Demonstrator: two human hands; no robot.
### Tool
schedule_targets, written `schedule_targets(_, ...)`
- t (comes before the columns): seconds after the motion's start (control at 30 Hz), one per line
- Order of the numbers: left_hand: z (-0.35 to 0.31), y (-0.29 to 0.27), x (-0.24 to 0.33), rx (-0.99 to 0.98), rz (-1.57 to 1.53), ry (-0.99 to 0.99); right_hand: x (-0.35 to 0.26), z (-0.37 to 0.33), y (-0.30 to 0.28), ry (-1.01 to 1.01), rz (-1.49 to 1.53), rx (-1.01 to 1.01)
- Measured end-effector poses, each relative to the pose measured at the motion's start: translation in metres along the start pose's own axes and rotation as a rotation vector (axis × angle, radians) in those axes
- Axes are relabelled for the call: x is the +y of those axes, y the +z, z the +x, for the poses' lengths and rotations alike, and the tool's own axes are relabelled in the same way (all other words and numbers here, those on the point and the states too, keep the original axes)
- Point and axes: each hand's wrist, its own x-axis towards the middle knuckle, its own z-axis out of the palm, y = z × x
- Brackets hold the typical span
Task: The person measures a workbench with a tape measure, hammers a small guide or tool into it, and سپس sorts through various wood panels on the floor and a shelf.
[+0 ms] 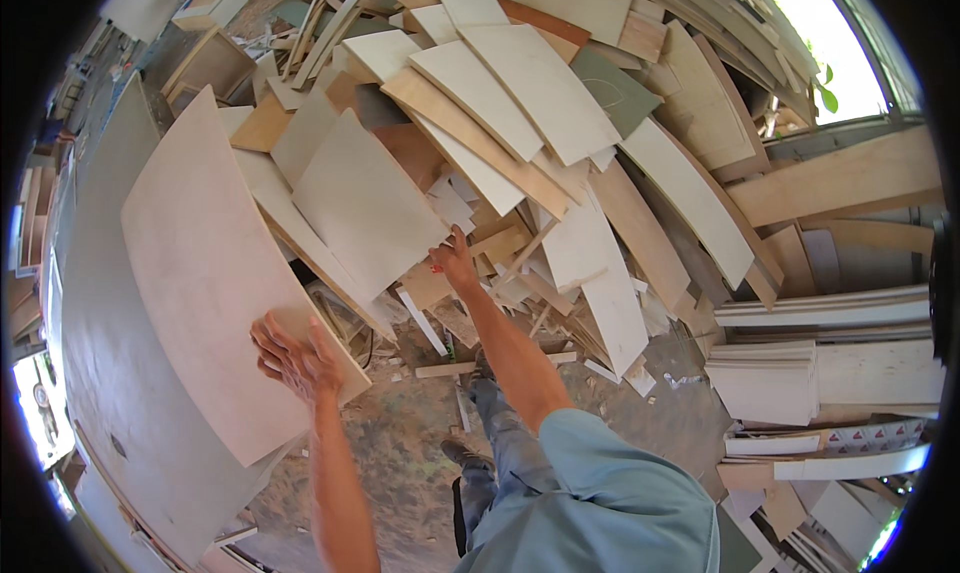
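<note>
My left hand (298, 359) lies flat, fingers stretched, on the face of a large pinkish plywood panel (205, 263) that leans at the left. My right hand (456, 259) is at the near right corner of a pale grey board (362, 205), its fingers closed on the edge. A small red spot shows by these fingers; I cannot make out what it is. Between the two panels lies a long white-faced strip (300, 228) with a bare wood edge. The grey board rests on a heap of offcuts.
A big grey sheet (95, 303) stands left of the plywood panel. White and brown board offcuts (540, 88) pile up ahead. Stacked white boards (765, 378) lie at the right, below a window opening (825, 48). Wood scraps (440, 369) litter the floor by my feet.
</note>
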Motion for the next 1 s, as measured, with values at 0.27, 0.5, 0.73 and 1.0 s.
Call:
schedule_targets(0.27, -0.006, 0.017, -0.019, -0.045, -0.031, -0.007, 0.069, -0.162, -0.173, -0.065, -1.070, -0.463)
schedule_targets(0.5, -0.038, 0.005, -0.042, -0.147, -0.133, 0.201, 0.210, -0.395, -0.381, 0.140, -1.291, -0.196)
schedule_targets(0.73, -0.185, 0.001, -0.084, -0.150, -0.228, 0.362, 0.242, -0.600, -0.421, 0.295, -1.394, 0.057)
schedule_targets(1.0, -0.475, 0.137, -0.297, -1.089, -0.524, 0.244, 0.254, -0.715, -0.344, 0.192, -1.026, -0.046)
